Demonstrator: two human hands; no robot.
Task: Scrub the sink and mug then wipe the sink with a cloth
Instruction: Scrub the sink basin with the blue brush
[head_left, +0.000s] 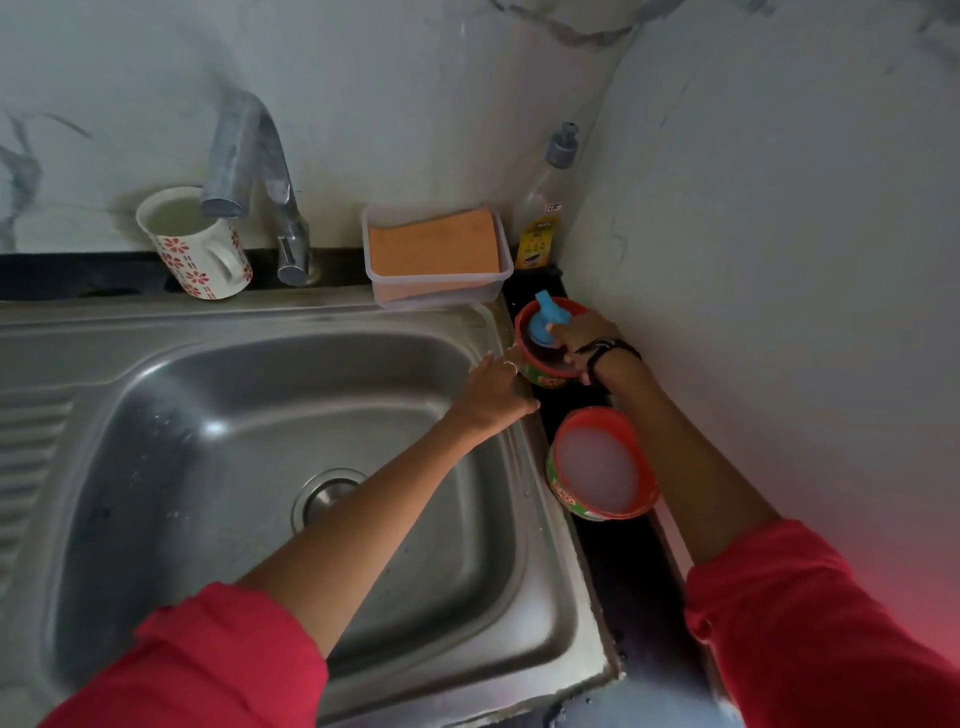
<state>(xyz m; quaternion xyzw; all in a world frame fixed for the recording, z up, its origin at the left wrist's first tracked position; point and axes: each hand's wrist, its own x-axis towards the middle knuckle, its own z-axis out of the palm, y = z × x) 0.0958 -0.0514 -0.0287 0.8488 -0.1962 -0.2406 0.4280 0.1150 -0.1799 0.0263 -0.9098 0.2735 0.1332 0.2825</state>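
Sink, stainless, rounded basin clear; left hand flat on its right rim, fingers together; right hand pinching blue scrubber inside round red tub.

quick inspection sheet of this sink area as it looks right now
surface: stainless steel sink, basin empty, dark counter strip at right
job's things: white mug with red flowers behind the sink beside the steel tap; orange cloth in clear tub
clutter: two red-rimmed soap tubs, far, near; clear pump bottle
grippers: left hand on sink edge; right hand grip on blue scrubber
cables: nothing seen
surroundings: marble-look walls
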